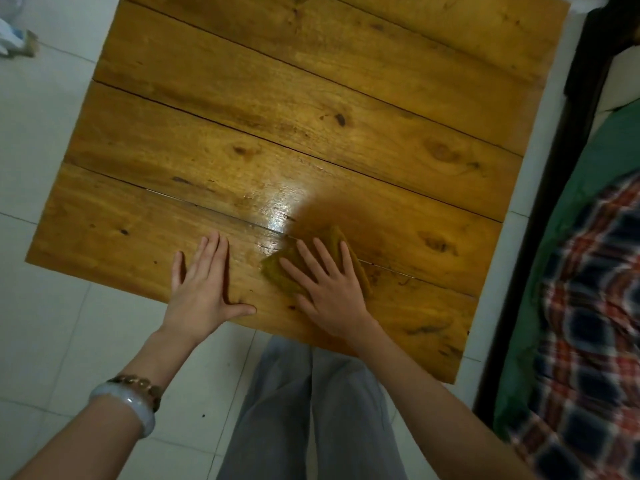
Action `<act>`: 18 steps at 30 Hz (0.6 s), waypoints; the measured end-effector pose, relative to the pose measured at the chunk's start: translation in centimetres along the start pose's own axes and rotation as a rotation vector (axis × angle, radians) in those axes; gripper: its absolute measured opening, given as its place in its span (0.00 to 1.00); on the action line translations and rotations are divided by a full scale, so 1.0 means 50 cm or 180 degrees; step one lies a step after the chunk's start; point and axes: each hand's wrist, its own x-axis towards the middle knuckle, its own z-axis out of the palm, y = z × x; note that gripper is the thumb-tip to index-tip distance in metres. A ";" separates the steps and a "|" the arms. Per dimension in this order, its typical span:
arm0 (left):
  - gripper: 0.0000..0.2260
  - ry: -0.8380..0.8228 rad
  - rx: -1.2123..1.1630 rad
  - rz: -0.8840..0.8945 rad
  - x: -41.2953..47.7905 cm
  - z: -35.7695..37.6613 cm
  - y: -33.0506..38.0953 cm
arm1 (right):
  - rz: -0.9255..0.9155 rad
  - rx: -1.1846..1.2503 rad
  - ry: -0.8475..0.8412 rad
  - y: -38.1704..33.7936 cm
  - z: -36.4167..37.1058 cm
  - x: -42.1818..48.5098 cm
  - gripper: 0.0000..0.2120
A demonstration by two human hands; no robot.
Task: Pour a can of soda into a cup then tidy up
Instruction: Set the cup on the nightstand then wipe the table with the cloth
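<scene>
a wooden table (242, 98) of wide planks is seen from above, filling the upper and middle of the frame. a folded yellow-brown cloth (334, 237) is laid on the planks nearest the lower edge, a little right of centre, just beside a bright glossy patch (277, 209) on the wood. the cloth is pressed flat by the right hand (329, 292), whose fingers are held straight and spread apart over it; nothing is gripped. the left hand (202, 292) is laid palm down on bare wood just left of the cloth and apart from it, fingers straight and close together, thumb stretched out sideways. a pale bangle (128, 403) and a beaded bracelet (138, 381) are worn on the left wrist at lower left. grey trousers (311, 410) are seen at bottom centre over a white tiled floor (34, 133). green fabric (571, 209) and plaid fabric (588, 306) are seen along the right edge.
</scene>
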 end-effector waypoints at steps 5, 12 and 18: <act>0.59 -0.0050 0.0093 -0.0019 0.004 0.001 0.002 | 0.0696 -0.0094 -0.0076 0.141 0.006 -0.137 0.25; 0.59 -0.0053 0.0152 -0.0016 0.004 -0.001 0.010 | 0.1448 -0.0001 -0.0091 0.172 0.009 -0.194 0.27; 0.58 0.0031 0.0189 0.0088 0.003 0.006 0.001 | 0.0491 0.0055 0.0000 0.019 -0.011 -0.010 0.27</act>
